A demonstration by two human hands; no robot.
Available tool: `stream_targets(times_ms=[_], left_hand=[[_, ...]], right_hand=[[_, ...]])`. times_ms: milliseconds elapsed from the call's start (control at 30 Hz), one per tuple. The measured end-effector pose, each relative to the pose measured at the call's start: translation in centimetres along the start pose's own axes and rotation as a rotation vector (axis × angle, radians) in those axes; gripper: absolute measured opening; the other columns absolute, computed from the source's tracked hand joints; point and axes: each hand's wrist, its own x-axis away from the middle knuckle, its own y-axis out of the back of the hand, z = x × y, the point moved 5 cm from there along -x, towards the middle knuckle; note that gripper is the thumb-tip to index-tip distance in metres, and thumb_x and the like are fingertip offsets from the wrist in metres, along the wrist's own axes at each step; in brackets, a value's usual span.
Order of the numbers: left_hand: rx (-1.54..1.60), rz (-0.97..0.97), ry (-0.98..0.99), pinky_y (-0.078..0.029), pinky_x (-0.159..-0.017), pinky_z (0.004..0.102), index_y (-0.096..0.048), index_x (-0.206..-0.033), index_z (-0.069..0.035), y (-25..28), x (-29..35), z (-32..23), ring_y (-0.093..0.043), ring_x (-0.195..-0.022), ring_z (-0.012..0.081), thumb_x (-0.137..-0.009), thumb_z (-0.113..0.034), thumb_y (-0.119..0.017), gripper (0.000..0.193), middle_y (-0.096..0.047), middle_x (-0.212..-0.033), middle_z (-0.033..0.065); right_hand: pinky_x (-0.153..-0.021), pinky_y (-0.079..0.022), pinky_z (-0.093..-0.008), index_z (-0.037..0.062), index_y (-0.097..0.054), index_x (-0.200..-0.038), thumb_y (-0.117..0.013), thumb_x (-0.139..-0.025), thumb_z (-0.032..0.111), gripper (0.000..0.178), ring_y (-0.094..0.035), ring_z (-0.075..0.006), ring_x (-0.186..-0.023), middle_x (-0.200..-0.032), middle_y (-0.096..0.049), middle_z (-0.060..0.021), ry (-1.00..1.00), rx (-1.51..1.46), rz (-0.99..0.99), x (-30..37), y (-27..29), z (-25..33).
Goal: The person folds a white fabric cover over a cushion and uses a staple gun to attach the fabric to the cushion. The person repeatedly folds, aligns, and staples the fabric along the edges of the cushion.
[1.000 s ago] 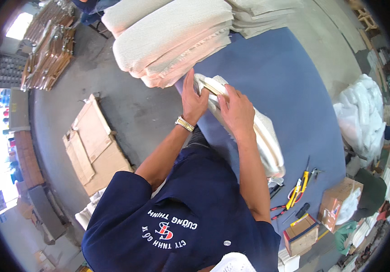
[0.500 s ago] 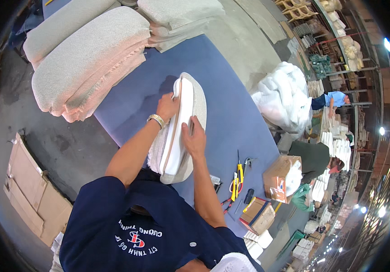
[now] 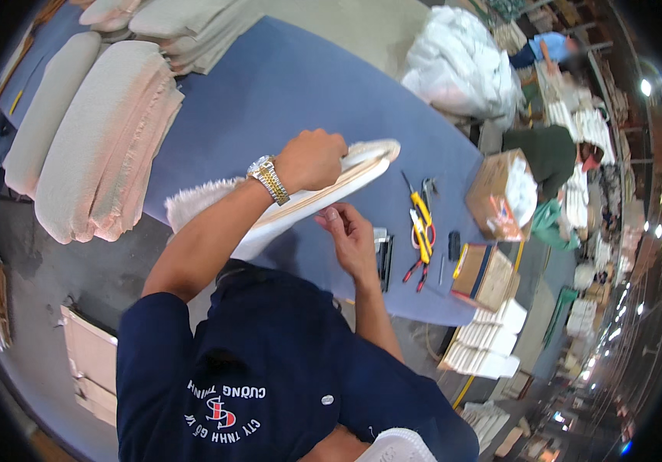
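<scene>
A long curved cushion pad (image 3: pixel 292 213) is tilted above the blue table (image 3: pixel 285 85). It has white padding, a thin tan board-like edge and pale woven fabric (image 3: pixel 202 202) with a fringed end. My left hand (image 3: pixel 313 160), wearing a metal wristwatch, is closed over its upper edge; the fingertips are partly hidden behind it. Just below the pad's lower edge is my right hand (image 3: pixel 352 237), fingers loosely bent and thumb apart, near or lightly touching it.
Stacked folded fabric (image 3: pixel 108 138) lies at the left. To the right are yellow-handled tools (image 3: pixel 422 223), a black stapler-like tool (image 3: pixel 385 262), a small open box (image 3: pixel 485 276) and a larger carton (image 3: pixel 500 192). A white plastic-wrapped bundle (image 3: pixel 458 65) and other people stand beyond.
The pad has turned from nearly upright to a slant, its far end swinging right. My left hand has moved over its upper edge; my right hand has come off its face to the lower edge.
</scene>
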Motion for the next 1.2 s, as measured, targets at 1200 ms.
stream_targets(times_ms=[1200], left_hand=[[-0.1, 0.302, -0.318, -0.057, -0.079, 0.0494, -0.069, -0.13, -0.013, -16.2, -3.1, -5.8, -0.071, -0.094, 0.04, -0.092, -0.026, -0.064, 0.04, -0.075, -0.112, 0.0163]], right_hand=[[-0.094, -0.055, -0.0435, 0.0083, -0.071, -0.127, -0.083, -0.081, 0.033, 0.054, -0.07, -0.0365, -0.106, -0.129, -0.071, -0.0147, 0.223, 0.542, -0.157, 0.9, 16.3, -5.0]])
